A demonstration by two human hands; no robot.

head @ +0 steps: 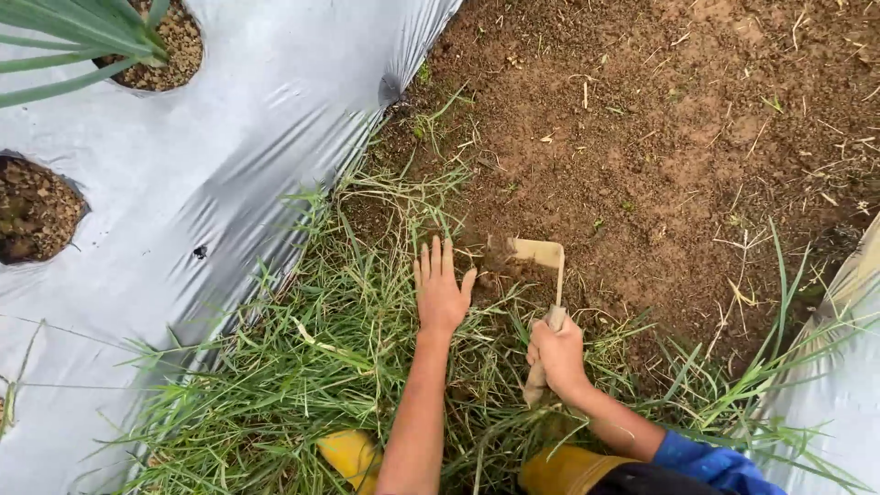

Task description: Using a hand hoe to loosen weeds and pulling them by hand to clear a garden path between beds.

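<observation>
The hoe blade's (534,254) edge is sunk in soil, and grass (367,367) hides its handle's lower end.

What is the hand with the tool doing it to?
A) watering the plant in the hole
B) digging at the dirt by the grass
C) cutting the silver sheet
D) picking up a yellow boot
B: the right hand grips a small hoe whose blade sits in the brown soil at the edge of the grass.

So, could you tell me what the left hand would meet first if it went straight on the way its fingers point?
Probably more grass just beyond the left hand, then bare soil; depth is unclear.
</observation>
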